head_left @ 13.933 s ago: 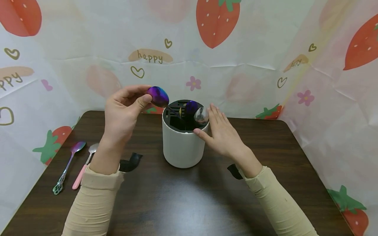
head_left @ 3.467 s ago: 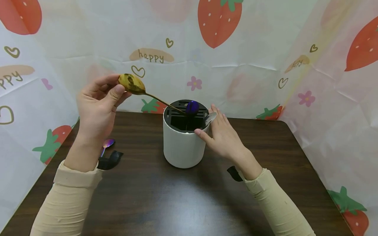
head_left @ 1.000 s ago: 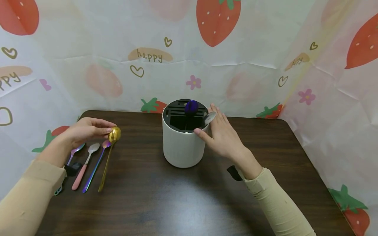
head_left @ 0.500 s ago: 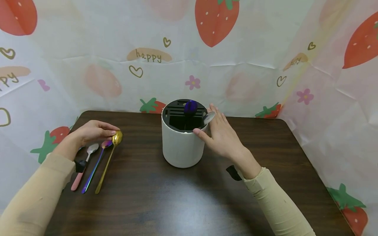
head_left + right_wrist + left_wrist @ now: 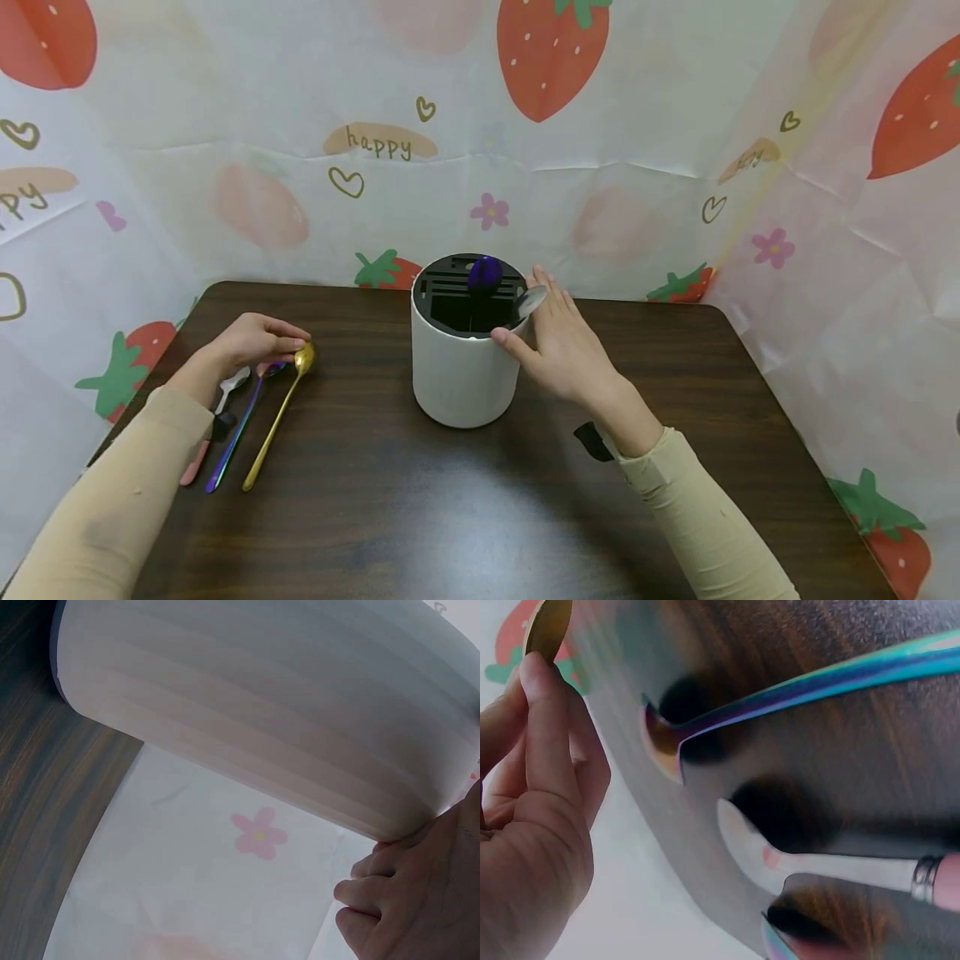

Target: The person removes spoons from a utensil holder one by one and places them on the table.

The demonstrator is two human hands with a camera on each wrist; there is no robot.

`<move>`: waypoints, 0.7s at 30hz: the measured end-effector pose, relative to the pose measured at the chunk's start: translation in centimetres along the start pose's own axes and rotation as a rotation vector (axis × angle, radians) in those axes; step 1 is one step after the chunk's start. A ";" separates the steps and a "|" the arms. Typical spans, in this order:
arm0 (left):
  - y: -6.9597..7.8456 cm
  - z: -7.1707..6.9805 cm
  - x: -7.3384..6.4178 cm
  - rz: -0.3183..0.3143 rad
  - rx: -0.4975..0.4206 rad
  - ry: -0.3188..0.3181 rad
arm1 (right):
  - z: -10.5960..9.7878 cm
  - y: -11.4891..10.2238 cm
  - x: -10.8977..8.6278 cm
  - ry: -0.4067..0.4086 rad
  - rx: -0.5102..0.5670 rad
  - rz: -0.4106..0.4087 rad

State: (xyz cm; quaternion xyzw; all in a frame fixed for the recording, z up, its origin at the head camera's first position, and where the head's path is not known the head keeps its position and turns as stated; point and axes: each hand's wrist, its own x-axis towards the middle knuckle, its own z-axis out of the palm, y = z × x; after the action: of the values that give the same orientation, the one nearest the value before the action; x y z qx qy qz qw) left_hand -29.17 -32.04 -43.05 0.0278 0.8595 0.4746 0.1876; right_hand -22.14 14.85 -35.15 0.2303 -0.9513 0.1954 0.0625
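My left hand pinches a gold spoon by its bowl, at the left of the table; its handle slants down toward the front. In the left wrist view, fingertips hold the gold spoon's bowl. My right hand rests with straight fingers against the right side of a white utensil holder with a black slotted top. A dark blue-purple spoon and a silver spoon stick out of the holder. Left of the gold spoon lie a rainbow spoon and a pink-handled spoon.
The dark wooden table has a strawberry-print sheet behind it and at both sides. Part of another rainbow spoon shows at the bottom of the left wrist view.
The left hand drew the gold spoon from the holder and lowered it beside the others; lately it shifted slightly right and down. Earlier it held a purple-blue spoon. The right hand stayed.
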 end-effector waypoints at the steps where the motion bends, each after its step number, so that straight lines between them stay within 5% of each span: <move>1: -0.1 0.1 0.1 -0.002 0.000 0.005 | 0.0 0.0 0.0 0.000 0.000 0.001; 14: -0.7 1.3 0.7 -0.036 -0.008 0.050 | 0.0 -0.1 -0.1 0.000 0.005 0.008; 21: -0.8 1.5 0.6 0.001 0.037 0.089 | 0.0 -0.1 -0.1 -0.005 0.010 0.013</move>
State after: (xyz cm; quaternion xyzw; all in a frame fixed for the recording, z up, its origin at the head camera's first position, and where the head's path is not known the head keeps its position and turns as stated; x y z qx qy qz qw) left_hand -29.12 -31.15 -44.59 0.0105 0.8757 0.4593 0.1484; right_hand -22.05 14.79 -35.17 0.2247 -0.9519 0.2000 0.0578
